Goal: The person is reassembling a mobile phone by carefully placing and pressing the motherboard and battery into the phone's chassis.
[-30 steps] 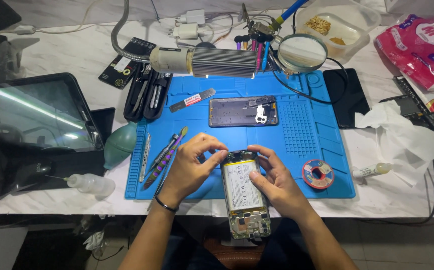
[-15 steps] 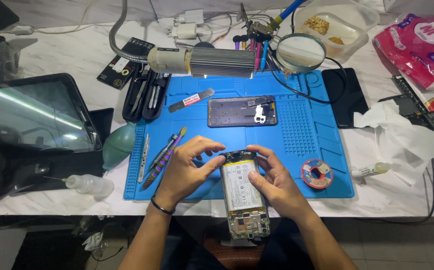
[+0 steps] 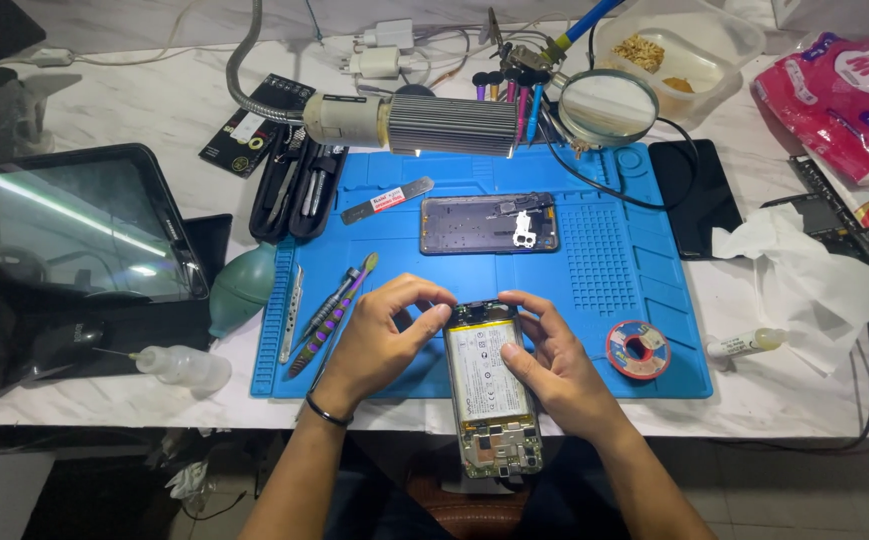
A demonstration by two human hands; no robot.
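Head view: opened phone (image 3: 494,390), back cover off, at the near edge of the blue mat (image 3: 644,270). Left hand (image 3: 379,335) pinching its top corner, right hand (image 3: 554,360) gripping its side. Seemingly mid-disassembly at the top end; steady fingertip precision needed next.

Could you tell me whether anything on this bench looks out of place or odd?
Nothing looks spilled or broken. The opened phone overhangs the table's front edge, held only by the left hand and right hand.
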